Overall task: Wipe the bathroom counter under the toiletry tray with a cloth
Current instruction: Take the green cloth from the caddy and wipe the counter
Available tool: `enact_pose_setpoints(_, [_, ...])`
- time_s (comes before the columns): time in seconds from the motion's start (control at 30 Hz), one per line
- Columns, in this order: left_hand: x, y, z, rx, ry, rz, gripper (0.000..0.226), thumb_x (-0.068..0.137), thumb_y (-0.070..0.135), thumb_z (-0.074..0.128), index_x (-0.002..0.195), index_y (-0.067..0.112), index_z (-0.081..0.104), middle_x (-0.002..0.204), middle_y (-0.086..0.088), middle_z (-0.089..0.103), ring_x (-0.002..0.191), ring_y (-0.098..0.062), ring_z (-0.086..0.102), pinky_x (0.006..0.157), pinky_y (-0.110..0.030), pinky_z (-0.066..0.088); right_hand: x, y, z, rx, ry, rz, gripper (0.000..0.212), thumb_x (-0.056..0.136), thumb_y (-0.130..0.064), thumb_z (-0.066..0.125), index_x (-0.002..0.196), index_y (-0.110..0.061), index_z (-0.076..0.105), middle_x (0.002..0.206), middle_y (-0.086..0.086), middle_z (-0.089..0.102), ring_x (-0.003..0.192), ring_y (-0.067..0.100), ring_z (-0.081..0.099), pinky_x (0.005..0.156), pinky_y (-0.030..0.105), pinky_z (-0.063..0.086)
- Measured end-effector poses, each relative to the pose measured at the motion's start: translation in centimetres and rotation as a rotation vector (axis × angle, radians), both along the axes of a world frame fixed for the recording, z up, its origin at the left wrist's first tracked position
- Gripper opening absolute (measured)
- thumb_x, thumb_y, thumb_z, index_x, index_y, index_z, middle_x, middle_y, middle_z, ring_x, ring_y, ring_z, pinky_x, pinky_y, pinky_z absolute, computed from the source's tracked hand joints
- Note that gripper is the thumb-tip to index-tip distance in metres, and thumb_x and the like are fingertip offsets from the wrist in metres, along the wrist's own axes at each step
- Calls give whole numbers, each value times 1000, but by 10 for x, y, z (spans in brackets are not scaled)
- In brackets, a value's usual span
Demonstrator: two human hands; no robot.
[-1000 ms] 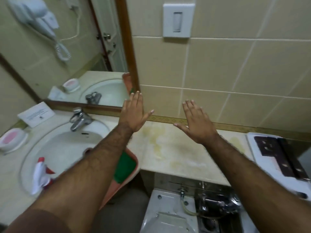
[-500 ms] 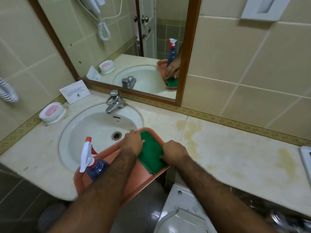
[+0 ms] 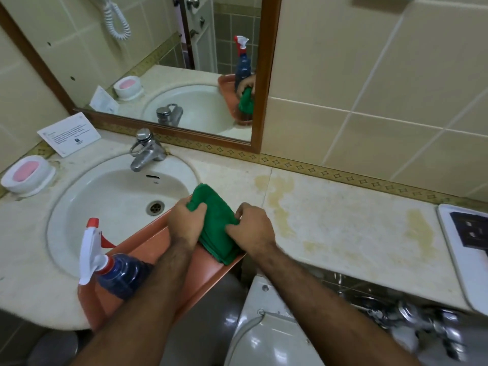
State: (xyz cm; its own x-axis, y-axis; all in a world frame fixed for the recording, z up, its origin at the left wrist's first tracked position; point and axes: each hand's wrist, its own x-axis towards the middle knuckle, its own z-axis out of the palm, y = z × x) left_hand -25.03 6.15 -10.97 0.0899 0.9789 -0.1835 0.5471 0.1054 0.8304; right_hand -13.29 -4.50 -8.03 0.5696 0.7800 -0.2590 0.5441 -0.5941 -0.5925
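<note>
A folded green cloth (image 3: 215,220) lies at the far right end of an orange tray (image 3: 150,241) that rests across the sink's front edge. My left hand (image 3: 186,223) grips the cloth's left side and my right hand (image 3: 254,228) grips its right side; the far corner is lifted. The stained beige counter (image 3: 343,225) stretches to the right. A white toiletry tray (image 3: 449,249) with dark items sits at the counter's far right edge, partly cut off.
A blue spray bottle (image 3: 116,270) with a white and red trigger lies in the orange tray. Sink (image 3: 111,196), chrome tap (image 3: 145,151), pink soap in a white dish (image 3: 26,173), a notice card (image 3: 70,137), and a toilet cistern (image 3: 266,313) below.
Both hands came down from the counter by the wall to the green cloth in the orange tray and closed on it. The cloth's far corner has since lifted. The view tilted left and down.
</note>
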Motion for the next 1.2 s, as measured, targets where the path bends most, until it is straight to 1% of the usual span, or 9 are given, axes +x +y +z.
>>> enact_pose_setpoints(0.2, [75, -9, 43, 189, -2, -200, 12, 77, 30, 70, 87, 27, 63, 77, 15, 62, 68, 1, 57, 55, -13, 38, 68, -42, 13, 167, 138, -265, 22, 76, -24, 74, 94, -18, 63, 84, 2, 68, 68, 10, 62, 45, 13, 39])
enact_pose_setpoints(0.4, [126, -37, 22, 201, 417, -493, 34, 82, 26, 67, 113, 13, 62, 105, -2, 59, 92, -19, 56, 77, -31, 44, 104, -85, -22, 45, 185, -254, 23, 78, -17, 76, 100, -13, 70, 85, 5, 72, 71, 14, 63, 56, 21, 48])
enact_pose_setpoints(0.5, [136, -60, 3, 444, 889, -550, 64, 81, 23, 67, 141, 10, 46, 136, -10, 51, 121, -28, 47, 92, -43, 41, 113, -94, -43, 5, 100, -113, 28, 87, -27, 74, 112, -15, 71, 97, 5, 71, 90, 19, 64, 73, 24, 46])
enact_pose_setpoints(0.53, [143, -71, -2, 532, 913, -570, 76, 81, 22, 65, 150, 6, 37, 149, -14, 42, 131, -31, 41, 99, -46, 39, 119, -97, -49, 9, 46, -71, 31, 92, -31, 69, 118, -15, 70, 105, 4, 69, 97, 20, 64, 81, 26, 46])
enact_pose_setpoints(0.63, [161, -109, -29, 535, 837, -782, 74, 95, 31, 44, 156, -4, 22, 163, -23, 24, 149, -37, 24, 122, -48, 22, 154, -103, -61, 24, -157, 24, 43, 105, -33, 51, 142, -13, 57, 141, 9, 60, 132, 25, 53, 110, 35, 41])
enact_pose_setpoints(0.73, [164, -126, -60, 281, 825, -703, 84, 100, 55, 25, 159, -5, 14, 167, -22, 10, 155, -34, 8, 127, -45, 4, 211, -105, -72, -75, -327, 88, 62, 109, -42, 37, 162, -11, 29, 170, 11, 28, 159, 25, 19, 128, 38, 17])
enact_pose_setpoints(0.83, [160, -121, -77, 330, 781, -528, 86, 99, 62, 19, 160, 0, 16, 168, -19, 10, 156, -32, 8, 126, -45, 4, 265, -112, -89, -190, -439, 138, 74, 108, -55, 28, 167, -13, 12, 176, 8, 7, 162, 23, 1, 131, 42, 7])
enact_pose_setpoints(0.97, [184, -89, -81, 346, 777, -371, 89, 99, 62, 13, 157, -4, 24, 166, -22, 20, 155, -34, 15, 125, -49, 12, 288, -126, -112, -153, -506, 119, 82, 103, -69, 20, 167, -18, 13, 176, 3, 4, 162, 19, 1, 131, 47, 7])
enact_pose_setpoints(1.2, [264, -42, -79, 361, 771, -565, 88, 99, 63, 8, 159, -1, 13, 168, -19, 12, 156, -32, 8, 126, -49, 10, 295, -124, -127, -94, -529, 100, 81, 102, -72, 15, 166, -22, 16, 176, -1, 7, 162, 16, 5, 131, 48, 11])
